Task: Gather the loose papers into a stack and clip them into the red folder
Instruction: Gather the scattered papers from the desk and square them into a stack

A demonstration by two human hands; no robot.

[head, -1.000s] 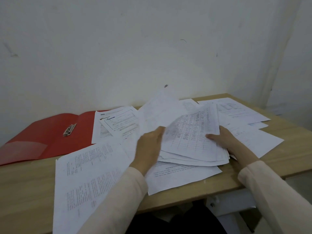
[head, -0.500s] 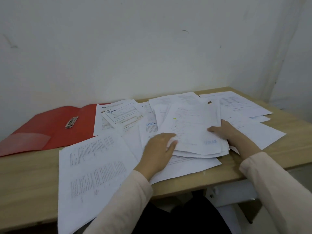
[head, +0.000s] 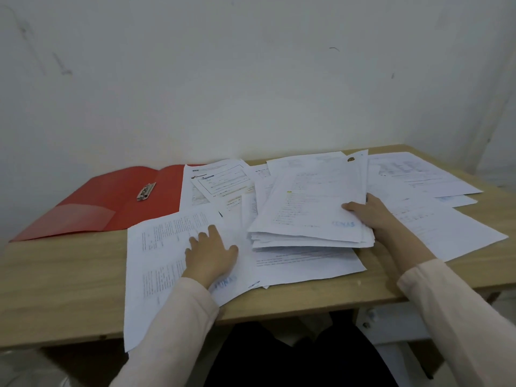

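A partial stack of white papers (head: pixel 310 208) lies at the table's middle, tilted up a little. My right hand (head: pixel 371 216) grips its right edge, thumb on top. My left hand (head: pixel 210 252) rests flat with spread fingers on a loose printed sheet (head: pixel 156 263) that hangs over the front edge. The red folder (head: pixel 111 202) lies open at the back left, its metal clip (head: pixel 145 191) bare. More loose sheets (head: pixel 220 180) overlap the folder's right side, and others (head: pixel 424 180) spread to the right.
The wooden table (head: pixel 55 275) stands against a white wall. A single sheet (head: pixel 304 263) lies under the stack near the front edge. Under the table I see my dark-clothed legs and a white frame.
My left hand let go of the stack and moved left onto the loose sheet at the front. The lifted sheets settled onto the stack, which my right hand still holds.
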